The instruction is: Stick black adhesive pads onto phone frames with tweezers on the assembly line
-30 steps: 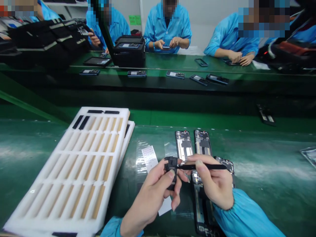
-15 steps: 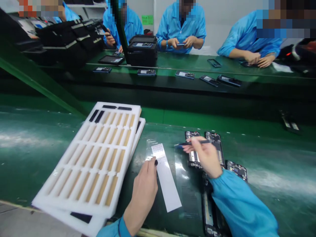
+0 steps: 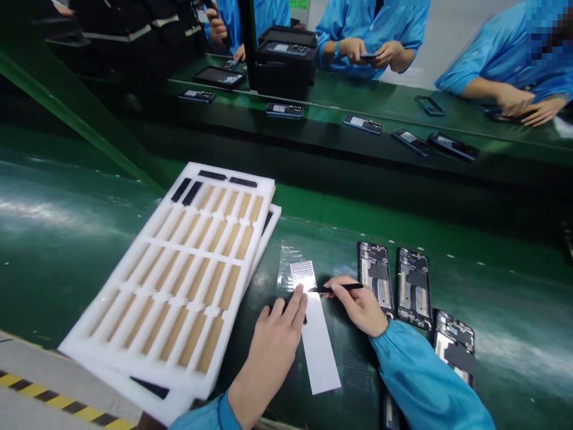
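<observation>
On the green bench lies a white sheet (image 3: 323,358) with rows of tiny dark dots printed at its far end. My left hand (image 3: 278,337) rests on its left edge, fingers stretched out, the index fingertip pressing near the dots. A small black bit (image 3: 305,321) shows beside that hand; its kind and whether it is held are unclear. In my right hand (image 3: 358,304) is a pair of slim black tweezers (image 3: 342,288), gripped like a pen. Their tip meets the sheet just beside my left fingertip. Clear film (image 3: 286,254) lies around the sheet's far end.
Left of my hands, stacked white foam trays (image 3: 147,242) hold a few black strips. Opened phone bodies (image 3: 414,286) lie at the right, another partly under my right sleeve. Beyond a dark gap, co-workers in blue handle phones at a green bench carrying several phones (image 3: 285,110).
My right hand has come down from over the phone bodies, bringing the tweezers to the sheet. My left fingers went from pinched together to stretched out on it. The view has tilted down.
</observation>
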A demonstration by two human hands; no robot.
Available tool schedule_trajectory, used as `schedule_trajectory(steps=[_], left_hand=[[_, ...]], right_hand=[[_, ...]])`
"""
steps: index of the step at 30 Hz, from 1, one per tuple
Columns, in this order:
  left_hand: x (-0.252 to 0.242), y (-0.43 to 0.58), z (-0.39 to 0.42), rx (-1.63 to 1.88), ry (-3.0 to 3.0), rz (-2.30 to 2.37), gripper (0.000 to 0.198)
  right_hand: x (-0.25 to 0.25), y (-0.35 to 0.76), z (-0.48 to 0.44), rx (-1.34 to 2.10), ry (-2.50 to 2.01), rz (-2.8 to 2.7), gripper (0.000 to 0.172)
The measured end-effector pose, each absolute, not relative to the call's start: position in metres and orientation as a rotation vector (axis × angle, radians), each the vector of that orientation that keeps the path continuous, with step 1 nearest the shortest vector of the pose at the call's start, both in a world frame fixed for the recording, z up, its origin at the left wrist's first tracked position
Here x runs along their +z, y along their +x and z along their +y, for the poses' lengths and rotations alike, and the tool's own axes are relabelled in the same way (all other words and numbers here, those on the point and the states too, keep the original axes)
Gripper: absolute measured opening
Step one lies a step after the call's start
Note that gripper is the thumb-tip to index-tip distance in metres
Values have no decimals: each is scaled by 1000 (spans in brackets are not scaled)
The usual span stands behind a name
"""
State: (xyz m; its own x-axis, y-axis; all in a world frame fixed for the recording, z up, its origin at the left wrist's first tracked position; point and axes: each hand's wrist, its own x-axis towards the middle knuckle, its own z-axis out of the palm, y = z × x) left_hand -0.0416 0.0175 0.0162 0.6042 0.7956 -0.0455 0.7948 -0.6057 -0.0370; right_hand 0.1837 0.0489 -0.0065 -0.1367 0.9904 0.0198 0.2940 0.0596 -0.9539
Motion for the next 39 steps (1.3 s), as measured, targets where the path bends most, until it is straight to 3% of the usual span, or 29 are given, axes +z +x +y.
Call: schedule_trajectory(steps=[12,30,32,35,39], left_hand=[[15,-39,18,42,-2806,-1356,67],[12,-40,17,31,-2880,-1390,64],[11,-42,17,-111,-2875,-1421,61],[15,-45,18,-661,-2867,-1563,54],[34,-35,26,-1275,-2659,-2313,36]], right_hand=[[-1,191,54,1052,-1279,-1800,25],[18,178,79,1338,-1284,-1712,34],[16,179,69,1279,-1307,-1617,35],[17,206,64,1121,-1379,-1410,35],[14,281,81,775,-1443,-1097,36]])
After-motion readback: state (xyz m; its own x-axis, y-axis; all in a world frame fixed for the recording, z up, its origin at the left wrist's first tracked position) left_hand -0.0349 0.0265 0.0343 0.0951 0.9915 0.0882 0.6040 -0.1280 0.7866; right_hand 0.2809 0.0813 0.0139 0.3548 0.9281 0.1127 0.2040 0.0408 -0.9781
